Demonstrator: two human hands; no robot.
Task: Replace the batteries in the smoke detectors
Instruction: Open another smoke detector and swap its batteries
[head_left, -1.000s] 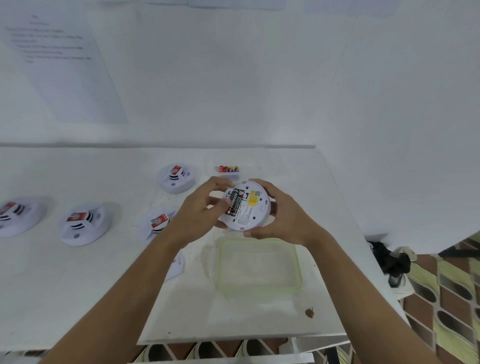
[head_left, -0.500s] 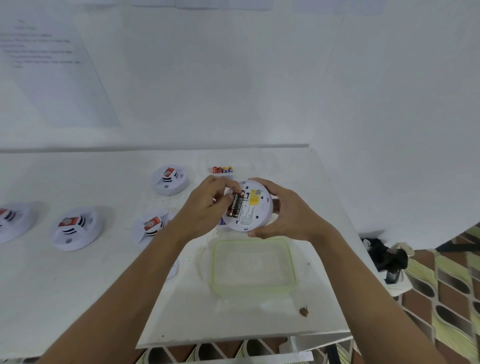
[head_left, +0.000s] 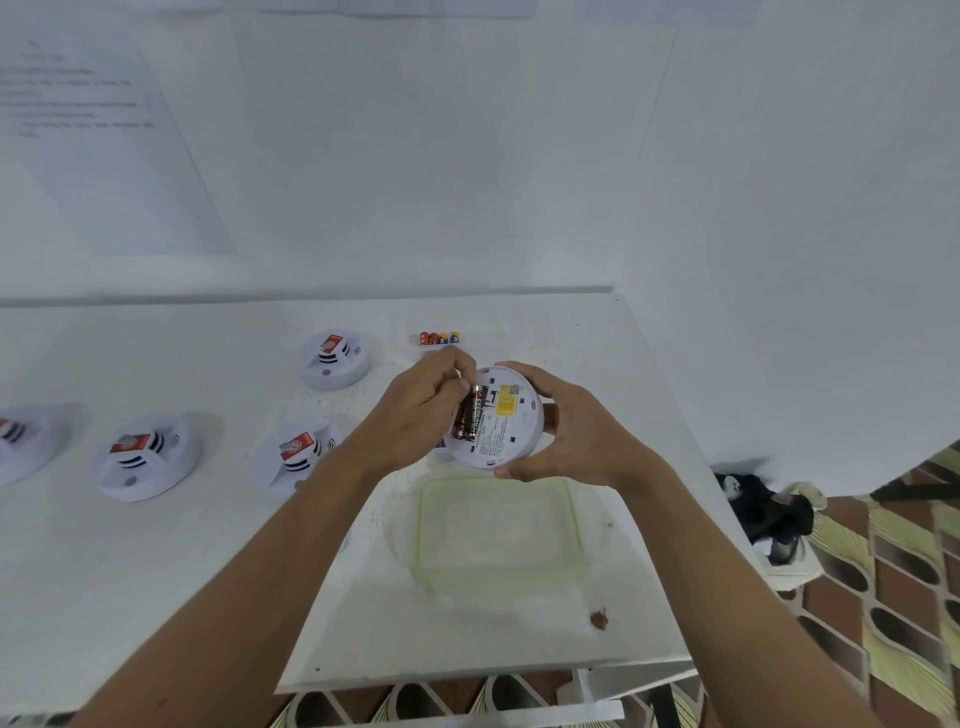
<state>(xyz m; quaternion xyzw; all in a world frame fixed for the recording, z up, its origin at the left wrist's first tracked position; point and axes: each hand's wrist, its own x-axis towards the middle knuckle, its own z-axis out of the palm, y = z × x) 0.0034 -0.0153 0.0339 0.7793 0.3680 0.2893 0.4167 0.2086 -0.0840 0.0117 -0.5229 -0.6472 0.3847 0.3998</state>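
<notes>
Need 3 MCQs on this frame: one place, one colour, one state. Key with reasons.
1. Where are the loose batteries?
A on the floor
B near the table's back edge
C on a chair

2. What colour is the container rim?
A red
B black
C green

3. How is the held detector?
A back up, fitted batteries exposed
B face up, closed
C lying on the table

Key:
1 B: the row lies near the far edge.
2 C: the clear box has a green rim.
3 A: the right hand grips it off the table, and the left hand has its fingers on the fitted batteries.
</notes>
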